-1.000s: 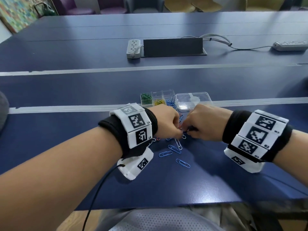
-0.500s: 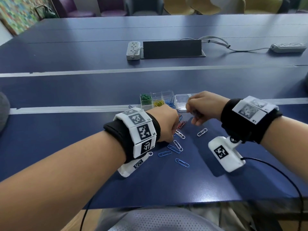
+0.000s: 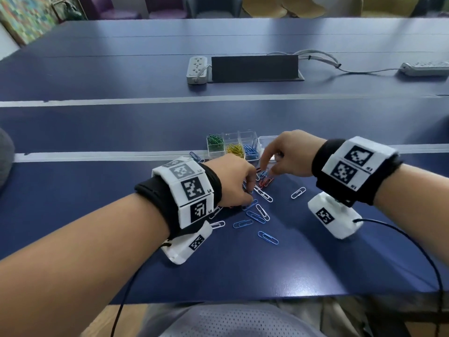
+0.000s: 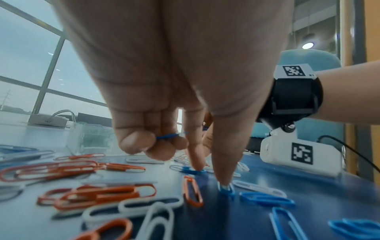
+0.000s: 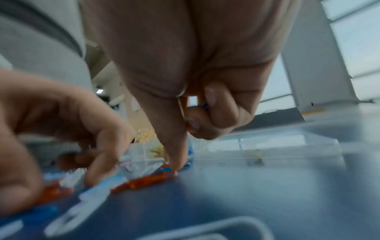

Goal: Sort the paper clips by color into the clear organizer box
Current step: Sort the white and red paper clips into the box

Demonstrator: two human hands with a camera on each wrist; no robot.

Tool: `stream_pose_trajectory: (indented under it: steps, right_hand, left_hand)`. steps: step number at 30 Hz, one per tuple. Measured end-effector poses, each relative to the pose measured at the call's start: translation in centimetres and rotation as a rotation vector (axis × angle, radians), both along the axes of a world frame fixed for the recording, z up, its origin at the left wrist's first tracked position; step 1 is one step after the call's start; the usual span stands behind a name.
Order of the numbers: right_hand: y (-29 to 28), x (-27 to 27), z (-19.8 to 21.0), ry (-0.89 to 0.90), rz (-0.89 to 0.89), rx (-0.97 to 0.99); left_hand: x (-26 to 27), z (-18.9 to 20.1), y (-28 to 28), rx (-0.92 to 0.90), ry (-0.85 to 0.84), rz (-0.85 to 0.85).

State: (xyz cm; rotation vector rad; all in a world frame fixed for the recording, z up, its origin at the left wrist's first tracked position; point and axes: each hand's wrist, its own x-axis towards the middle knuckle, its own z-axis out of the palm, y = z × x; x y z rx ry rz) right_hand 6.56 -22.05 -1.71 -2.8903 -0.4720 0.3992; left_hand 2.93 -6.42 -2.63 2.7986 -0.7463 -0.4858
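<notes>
The clear organizer box [image 3: 232, 137] holds green [image 3: 215, 141], yellow [image 3: 235, 150] and blue clips [image 3: 251, 150] in separate compartments. Loose blue [image 3: 267, 237], white [image 3: 298, 192] and red clips [image 3: 266, 182] lie in front of it. My left hand [image 3: 249, 190] is down on the pile: its curled outer fingers grip a blue clip [image 4: 168, 136], while index and thumb press blue clips [image 4: 226, 190] on the table. My right hand [image 3: 264, 169] points a finger down at the pile beside an orange clip [image 5: 152, 179]; its curled fingers hold something blue [image 5: 204, 104].
Orange clips [image 4: 72, 167] and white ones [image 4: 144, 209] lie left of my left hand. A power strip [image 3: 197, 69], a black cable hatch [image 3: 255, 68] and a second strip [image 3: 425, 69] sit far back. The table's front edge [image 3: 243, 297] is near my body.
My right hand rose from the pile to the organizer box, then came back down with a finger stretched to the clips. My left hand stayed on the pile.
</notes>
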Motion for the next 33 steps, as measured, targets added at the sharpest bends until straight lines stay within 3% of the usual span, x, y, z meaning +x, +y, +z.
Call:
stream_pose_trajectory:
  steps: [5,10,17,20,24,28,33]
  right_hand:
    - [0.7,-0.3,-0.1,-0.072,0.147,-0.083]
    - [0.4,-0.7,-0.4,-0.085,0.168,-0.187]
    - [-0.1,-1.4,0.0,-0.033,0.084,-0.12]
    - [-0.3,-1.7,0.4,-0.001,0.034,0.004]
    - [0.0,-3.1,0.6,0.101,0.047,0.116]
    - [1.0,-4.5,0.4,0.193,0.124,0.067]
    - [2.2,-5.9,-0.1,0.07,0.256,-0.021]
  left_hand:
    - [0.2,0.2,-0.4,0.014,-0.032,-0.012]
    - [0.2,-0.1,0.1,0.003,-0.077,-0.043]
    - [0.5,0.1,0.4,0.07,-0.063,-0.018]
    - [0.8,0.0,0.4,0.102,-0.037,-0.007]
    - [0.7,-0.1,0.7,0.015,-0.049,0.054]
    - [0.4,0.2,0.9,-0.076,-0.011,0.126]
    - [0.5,0.5,0.6,-0.058,0.047,0.138]
